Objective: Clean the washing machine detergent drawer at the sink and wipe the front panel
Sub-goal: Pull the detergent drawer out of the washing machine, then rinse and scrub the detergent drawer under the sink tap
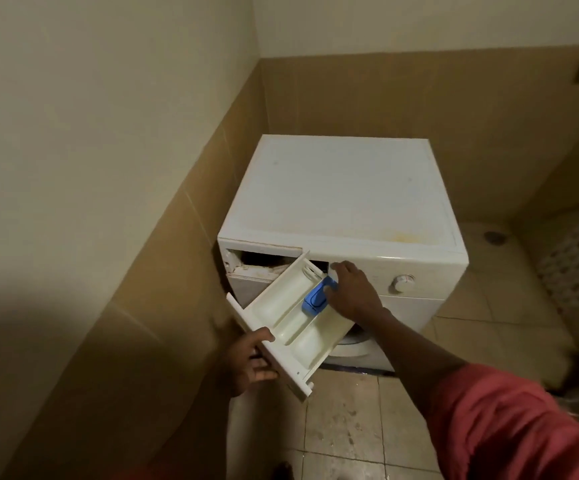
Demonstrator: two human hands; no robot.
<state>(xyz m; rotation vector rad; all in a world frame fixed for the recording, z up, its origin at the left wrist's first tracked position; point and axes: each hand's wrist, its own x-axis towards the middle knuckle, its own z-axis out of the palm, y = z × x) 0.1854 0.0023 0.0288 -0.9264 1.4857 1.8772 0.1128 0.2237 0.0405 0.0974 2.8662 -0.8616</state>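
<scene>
- White plastic, the detergent drawer hangs skewed out of the washing machine. Its front face is swung toward 7 o'clock and its back end sits just at the right edge of the slot. It is nowhere near a sink yet.
- My left hand grips the front face at the 7 o'clock end, thumb on top and fingers curled underneath.
- My right hand lies at the 1 o'clock end, fingers bent over the blue insert and touching it. I can't tell whether I pinch it or only press on it.
- Pulling at this twist could, I reckon, wedge the back corner against the slot's frame and crack the plastic.
- If it lets go suddenly, only my left hand carries it, and by one end. It may tip, spill any dregs, or drop onto the tiled floor at 6 o'clock.
- The insert might pop loose under my fingers and fall.
- The slot's edge looks grimy, and slick residue could cost me my grip.
</scene>
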